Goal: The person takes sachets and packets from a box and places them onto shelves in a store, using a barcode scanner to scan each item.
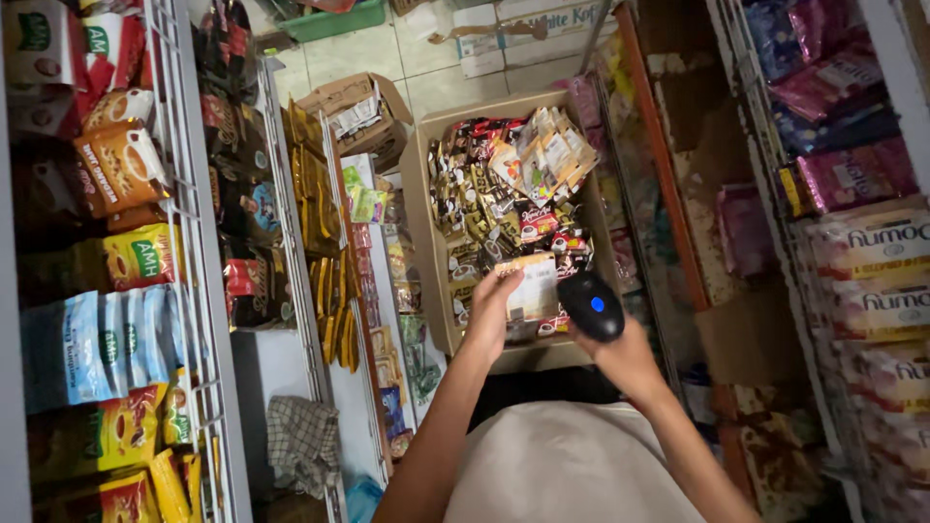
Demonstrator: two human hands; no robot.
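Your left hand (492, 308) pinches a cream sachet strip (531, 287), fingers closed on its left edge. Your right hand (620, 353) wraps tight around a black barcode scanner (591, 305), just at 3 o'clock from the strip. Both hover over the cardboard box (418, 194) of sachets, at 12 o'clock from you.

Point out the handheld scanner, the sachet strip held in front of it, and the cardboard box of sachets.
handheld scanner (591, 305), head view, on its black top.
sachet strip (532, 286), head view, on its pale face.
cardboard box (418, 203), head view, on its left wall.
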